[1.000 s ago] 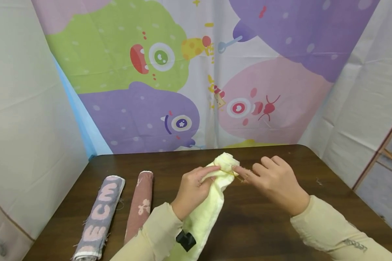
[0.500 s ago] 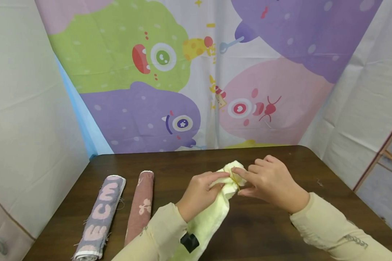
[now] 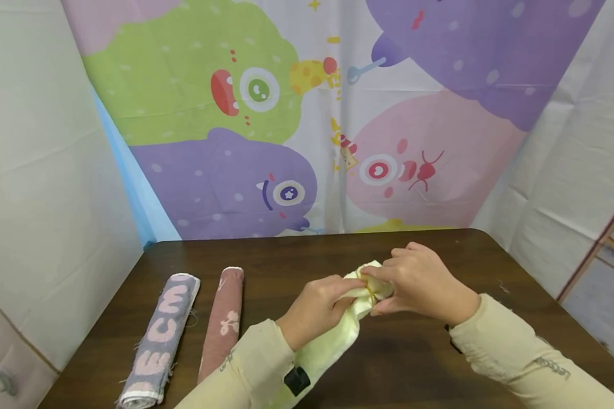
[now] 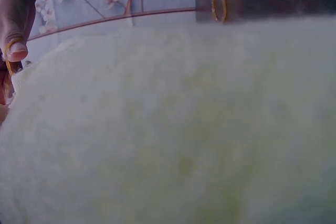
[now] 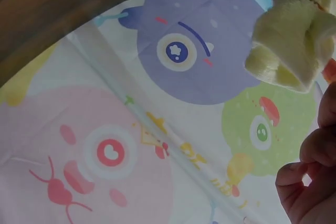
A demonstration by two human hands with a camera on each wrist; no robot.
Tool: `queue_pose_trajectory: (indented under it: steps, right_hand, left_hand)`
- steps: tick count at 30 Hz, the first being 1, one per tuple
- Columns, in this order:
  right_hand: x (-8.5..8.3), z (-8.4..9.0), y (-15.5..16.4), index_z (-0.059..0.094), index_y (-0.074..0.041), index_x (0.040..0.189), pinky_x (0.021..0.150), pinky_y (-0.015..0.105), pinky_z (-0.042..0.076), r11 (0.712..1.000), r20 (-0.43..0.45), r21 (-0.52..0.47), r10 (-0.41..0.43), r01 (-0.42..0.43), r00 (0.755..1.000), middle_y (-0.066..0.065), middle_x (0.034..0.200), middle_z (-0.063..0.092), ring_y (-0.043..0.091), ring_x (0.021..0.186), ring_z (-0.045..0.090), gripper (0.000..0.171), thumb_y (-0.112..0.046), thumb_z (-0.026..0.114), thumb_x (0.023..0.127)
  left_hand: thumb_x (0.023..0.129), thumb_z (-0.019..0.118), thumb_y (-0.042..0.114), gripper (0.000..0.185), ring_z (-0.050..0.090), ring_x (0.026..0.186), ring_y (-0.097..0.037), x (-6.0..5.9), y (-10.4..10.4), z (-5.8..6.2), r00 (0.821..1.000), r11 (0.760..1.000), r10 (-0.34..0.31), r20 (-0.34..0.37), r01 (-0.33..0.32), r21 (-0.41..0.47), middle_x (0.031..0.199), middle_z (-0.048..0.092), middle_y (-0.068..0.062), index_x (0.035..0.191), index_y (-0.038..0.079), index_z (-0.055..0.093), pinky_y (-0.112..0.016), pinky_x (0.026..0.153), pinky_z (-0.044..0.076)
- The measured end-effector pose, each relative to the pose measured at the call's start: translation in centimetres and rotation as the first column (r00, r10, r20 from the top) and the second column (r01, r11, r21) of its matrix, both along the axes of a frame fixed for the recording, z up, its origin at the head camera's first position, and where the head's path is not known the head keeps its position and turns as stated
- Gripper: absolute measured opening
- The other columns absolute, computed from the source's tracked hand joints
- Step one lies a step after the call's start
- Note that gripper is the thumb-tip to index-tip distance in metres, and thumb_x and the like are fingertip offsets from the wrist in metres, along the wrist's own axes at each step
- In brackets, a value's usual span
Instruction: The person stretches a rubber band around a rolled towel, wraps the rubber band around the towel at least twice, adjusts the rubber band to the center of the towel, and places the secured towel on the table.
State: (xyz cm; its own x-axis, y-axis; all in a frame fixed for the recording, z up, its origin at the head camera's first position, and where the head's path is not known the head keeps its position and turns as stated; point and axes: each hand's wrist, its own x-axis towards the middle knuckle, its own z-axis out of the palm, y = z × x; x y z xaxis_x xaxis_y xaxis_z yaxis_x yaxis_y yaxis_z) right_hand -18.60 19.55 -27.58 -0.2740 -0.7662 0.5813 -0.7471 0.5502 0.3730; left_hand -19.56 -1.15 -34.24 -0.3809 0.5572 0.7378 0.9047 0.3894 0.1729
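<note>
Both hands dropped w/ yellow towel roll (image 3: 355, 295); right hand (image 3: 419, 281) pinching rubber band (image 3: 370, 293) on, left hand (image 3: 317, 307) gripping roll.

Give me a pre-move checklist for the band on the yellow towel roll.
1. Left hand grips the yellow towel below its end: ok.
2. Right hand has fingers on the rubber band at the roll's end: ok.
3. Band fully round the roll: cannot tell, the fingers hide most of it.
4. Roll stays tight: ok at the tip in the right wrist view; the rest cannot tell.
5. Grey towel and pink towel lie apart, left of the hands: ok.
6. Spare band on the table: ok.
</note>
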Motion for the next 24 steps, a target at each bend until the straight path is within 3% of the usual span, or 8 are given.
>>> queue_pose_trajectory:
  steps: [5,9,14,19,24]
  right_hand:
    - [-0.14,-0.02,-0.01,0.075,-0.017,0.089,0.049,0.027,0.031,1.0,-0.007,-0.023,0.001,-0.001,1.0,-0.006,0.057,0.057,0.014,0.051,0.042,0.061,-0.051,0.088,0.04]
    - [-0.12,0.05,-0.13,0.075,-0.018,0.091,0.05,0.027,0.03,1.0,0.018,-0.027,-0.004,0.005,1.0,-0.008,0.056,0.055,0.013,0.051,0.041,0.063,-0.054,0.087,0.041]
    - [0.08,0.06,-0.13,0.076,-0.018,0.095,0.051,0.026,0.03,0.999,0.037,0.017,-0.037,0.036,0.999,-0.009,0.058,0.057,0.013,0.052,0.042,0.067,-0.06,0.082,0.043]
    - [-0.09,-0.1,-0.11,0.076,-0.019,0.098,0.053,0.027,0.03,0.998,0.06,0.05,-0.047,0.044,0.997,-0.008,0.065,0.064,0.012,0.054,0.044,0.074,-0.064,0.074,0.04]
    - [-0.42,-0.01,0.28,0.076,-0.02,0.099,0.055,0.028,0.032,0.998,0.085,0.053,-0.033,0.028,0.996,-0.008,0.064,0.065,0.011,0.053,0.045,0.076,-0.066,0.072,0.038]
  left_hand:
    - [0.078,0.074,0.0,0.032,0.067,0.086,-0.018,0.07,0.13,0.16,1.0,1.0,0.009,0.012,-0.009,0.011,0.096,0.07,-0.007,0.108,0.004,0.065,-0.024,0.078,0.052]
    - [0.079,0.072,0.001,0.037,0.063,0.069,-0.015,0.0,0.23,0.09,0.994,0.999,0.051,-0.098,-0.052,-0.013,0.083,0.065,-0.005,0.114,0.008,0.063,-0.021,0.062,0.051]
    - [0.078,0.071,0.0,0.034,0.051,0.05,-0.011,-0.37,0.27,-0.29,0.962,0.989,0.094,-0.256,-0.12,-0.088,0.071,0.056,-0.003,0.109,0.01,0.063,-0.017,0.045,0.043]
    - [0.077,0.07,0.0,0.027,0.047,0.044,-0.01,-0.42,0.14,-0.49,0.949,0.978,0.099,-0.299,-0.148,-0.147,0.071,0.055,-0.003,0.101,0.009,0.059,-0.02,0.041,0.042]
    - [0.078,0.071,0.002,0.023,0.046,0.044,-0.009,-0.32,-0.1,-0.38,0.948,0.979,0.084,-0.308,-0.136,-0.155,0.071,0.054,-0.003,0.097,0.008,0.059,-0.019,0.042,0.041]
